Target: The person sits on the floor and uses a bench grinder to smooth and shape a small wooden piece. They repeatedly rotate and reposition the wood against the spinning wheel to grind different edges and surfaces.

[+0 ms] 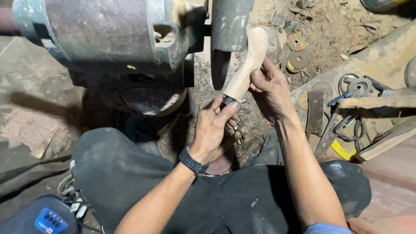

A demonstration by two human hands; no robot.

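Sitting low here, knees in dark trousers (242,199) nearest the camera, both arms reaching forward between them. The left hand (214,125), with a dark wristband (192,161), is closed around the lower end of the handle (247,65), right where a dark metal collar (228,100) meets the pale wood. The right hand (271,89) is clamped on the middle of it from the 3 o'clock side, thumb laid along the wood.

The handle is a pale, curved piece of carved wood, centre of view, above both hands. Its long axis runs from about 7 o'clock up to 1 o'clock, rounded free end pointing away from the person and a bit right. That far end sits right beside the dark wheel (221,65) of the grinder (112,39), which fills the 11 o'clock area. Can't tell if wood and wheel are actually touching.

My take on doing this well: keep both grips firm, feed the wood in lightly, roll it with the curve so no flat gets cut, and keep the fingers behind the contact spot.

Further out at 2 o'clock, spare discs (298,52) lie on the dusty floor (329,26), with planks (372,102) and cable (353,86) off toward 3.
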